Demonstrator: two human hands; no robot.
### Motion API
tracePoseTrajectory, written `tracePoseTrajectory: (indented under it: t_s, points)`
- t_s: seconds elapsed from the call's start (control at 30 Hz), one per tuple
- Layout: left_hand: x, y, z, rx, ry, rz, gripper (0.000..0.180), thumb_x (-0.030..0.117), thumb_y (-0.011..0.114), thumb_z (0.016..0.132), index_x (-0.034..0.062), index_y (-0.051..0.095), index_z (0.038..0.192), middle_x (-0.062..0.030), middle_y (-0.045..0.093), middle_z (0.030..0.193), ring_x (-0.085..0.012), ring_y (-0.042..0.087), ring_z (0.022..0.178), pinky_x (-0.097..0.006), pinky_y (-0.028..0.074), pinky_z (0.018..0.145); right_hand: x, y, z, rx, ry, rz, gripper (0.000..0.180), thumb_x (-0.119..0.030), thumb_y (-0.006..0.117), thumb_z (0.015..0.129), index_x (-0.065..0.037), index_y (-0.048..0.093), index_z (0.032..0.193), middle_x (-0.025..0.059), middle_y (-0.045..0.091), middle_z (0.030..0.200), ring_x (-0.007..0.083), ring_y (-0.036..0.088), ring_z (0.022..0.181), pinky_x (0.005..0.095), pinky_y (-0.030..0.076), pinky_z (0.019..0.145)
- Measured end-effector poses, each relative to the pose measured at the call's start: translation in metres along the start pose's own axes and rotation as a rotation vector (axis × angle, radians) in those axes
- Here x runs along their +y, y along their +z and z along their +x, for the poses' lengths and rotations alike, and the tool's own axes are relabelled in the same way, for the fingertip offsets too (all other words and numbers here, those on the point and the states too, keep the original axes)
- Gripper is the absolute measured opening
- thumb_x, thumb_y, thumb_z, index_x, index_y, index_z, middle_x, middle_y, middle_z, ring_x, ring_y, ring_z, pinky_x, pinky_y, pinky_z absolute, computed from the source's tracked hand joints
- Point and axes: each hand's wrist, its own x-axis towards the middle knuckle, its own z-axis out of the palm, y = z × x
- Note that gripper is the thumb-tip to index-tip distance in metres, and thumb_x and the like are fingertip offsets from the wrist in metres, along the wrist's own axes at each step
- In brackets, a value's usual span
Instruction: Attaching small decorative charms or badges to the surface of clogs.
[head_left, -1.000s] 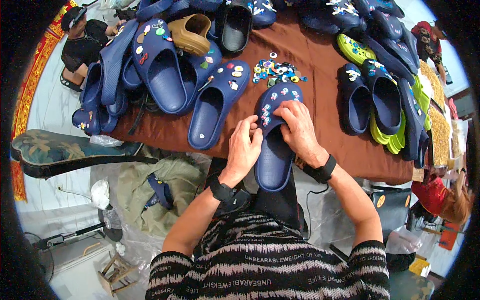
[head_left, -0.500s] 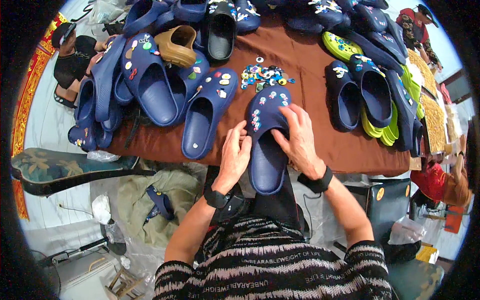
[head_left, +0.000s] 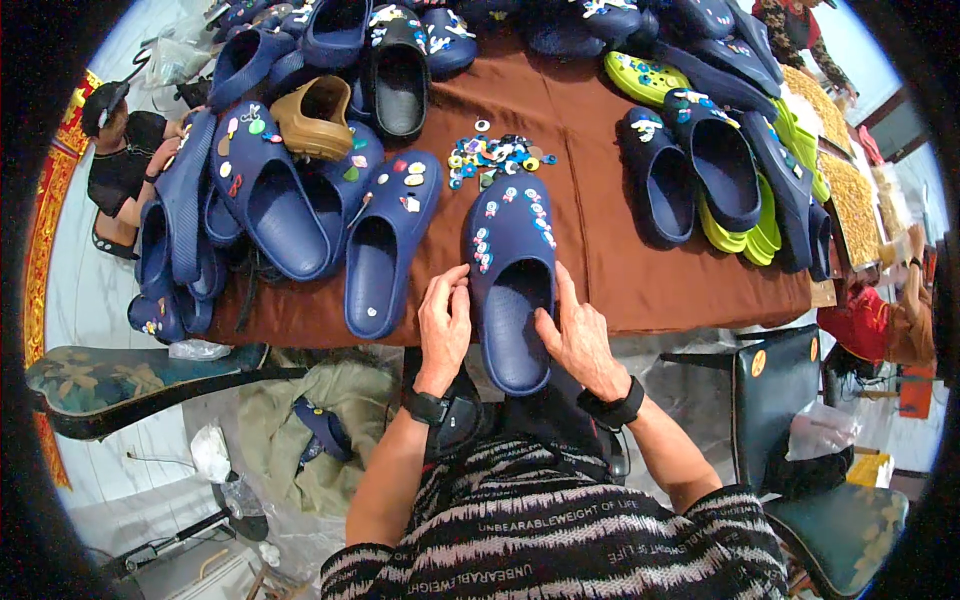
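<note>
A navy blue clog lies toe away from me at the table's near edge, its heel overhanging. Small round charms line both sides of its upper. My left hand is at its left side, fingertips against the edge and partly curled. My right hand holds the right side, thumb at the foot opening and index finger along the outside. Just beyond the toe is a pile of small colourful charms. Another navy clog with charms lies to the left.
More navy clogs crowd the table's left side, with a brown clog and a black clog. Navy clogs and a lime green clog lie on the right. A brown cloth covers the table. Chairs flank me.
My right hand has slid from the charms on the upper down to the foot opening. A row of charms on the right now shows. The whole view has shifted slightly.
</note>
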Motion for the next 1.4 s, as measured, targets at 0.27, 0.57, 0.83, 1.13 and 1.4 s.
tracePoseTrajectory:
  t_s: [0.27,0.57,0.83,1.13,1.4]
  points:
    - [-0.006,-0.002,0.004,0.001,-0.084,-0.076,0.027,0.008,0.051,0.099,-0.0002,0.063,0.122,-0.0153,0.066,0.111,-0.0273,0.065,0.102,-0.037,0.05,0.092,-0.002,-0.007,0.0,0.038,-0.056,0.043,0.076,-0.03,0.063,0.092,0.006,0.029,0.149,0.025,0.063,0.063,0.0465,0.062,0.059,0.0557,0.051,0.061]
    - [0.048,0.013,0.02,-0.092,0.363,0.256,0.041,0.02,0.054,0.098,-0.0051,0.056,0.131,-0.0232,0.051,0.139,-0.0395,0.043,0.134,-0.048,0.032,0.114,0.006,-0.027,0.026,-0.017,-0.093,0.47,0.077,-0.045,0.06,0.098,0.006,0.035,0.149,0.0266,0.04,0.148,0.0386,0.039,0.139,0.0428,0.032,0.116]
    - [0.058,0.026,0.051,-0.258,0.355,0.412,0.042,0.027,0.05,0.101,-0.0022,0.061,0.13,-0.0219,0.055,0.139,-0.0381,0.046,0.134,-0.046,0.034,0.112,0.002,-0.005,0.039,0.026,-0.056,0.545,0.071,-0.045,0.051,0.103,0.007,0.037,0.148,0.0283,0.035,0.152,0.0411,0.035,0.142,0.0444,0.028,0.118]
    - [0.055,0.033,0.057,-0.28,0.348,0.454,0.04,0.024,0.047,0.1,0.0012,0.063,0.129,-0.0186,0.054,0.141,-0.0377,0.044,0.136,-0.048,0.031,0.113,-0.01,-0.004,0.035,0.07,-0.073,0.387,0.072,-0.046,0.046,0.104,0.009,0.035,0.148,0.032,0.034,0.153,0.0447,0.035,0.141,0.0473,0.028,0.118]
    - [0.051,0.037,0.056,-0.201,0.317,0.389,0.045,0.027,0.047,0.1,0.0005,0.059,0.134,-0.0213,0.051,0.143,-0.0383,0.043,0.136,-0.047,0.031,0.114,0.003,-0.009,0.054,0.073,-0.058,0.653,0.06,-0.035,0.051,0.105,0.007,0.038,0.146,0.0258,0.043,0.146,0.0365,0.041,0.137,0.0417,0.031,0.116]
